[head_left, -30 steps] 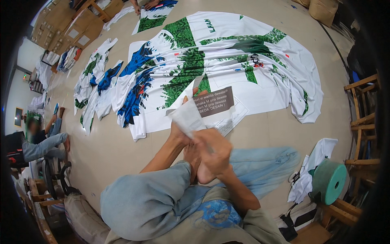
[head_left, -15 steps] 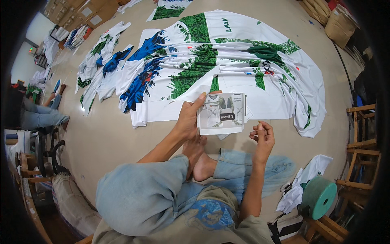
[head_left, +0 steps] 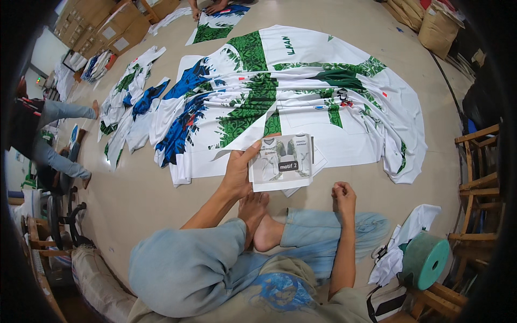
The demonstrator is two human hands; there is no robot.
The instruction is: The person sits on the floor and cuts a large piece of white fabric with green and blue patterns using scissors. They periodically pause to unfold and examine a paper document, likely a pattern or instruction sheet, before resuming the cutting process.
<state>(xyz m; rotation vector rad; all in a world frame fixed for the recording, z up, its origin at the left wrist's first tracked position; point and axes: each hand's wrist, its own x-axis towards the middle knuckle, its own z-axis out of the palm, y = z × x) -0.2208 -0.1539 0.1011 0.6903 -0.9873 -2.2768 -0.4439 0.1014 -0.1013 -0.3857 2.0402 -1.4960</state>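
My left hand (head_left: 241, 169) grips a small stack of printed paper sheets (head_left: 280, 161), the top one showing grey-toned shirt pictures, thumb at its left edge. Lower right of the stack, my right hand (head_left: 343, 194) is held apart from it, fingers curled together with nothing visible in them. Beyond both hands, a wide, rumpled heap of white sports fabric (head_left: 377, 145) with green and blue patterns lies on the tiled floor. My crossed legs in light jeans and my bare feet are below the papers.
More fabric (head_left: 121, 94) lies left, near a co-worker's legs (head_left: 64, 161). Another person's hands (head_left: 215, 9) touch cloth (head_left: 212, 32) at the top. Cartons (head_left: 107, 24) and sacks (head_left: 441, 32) stand behind; wooden frames (head_left: 474, 183), a green roll (head_left: 425, 261) and white cloth (head_left: 388, 264) are right.
My right hand left the papers, then moved lower and curled its fingers. The top sheet changed from text to shirt pictures. On the left, a co-worker in jeans has moved upright, apparently stepping.
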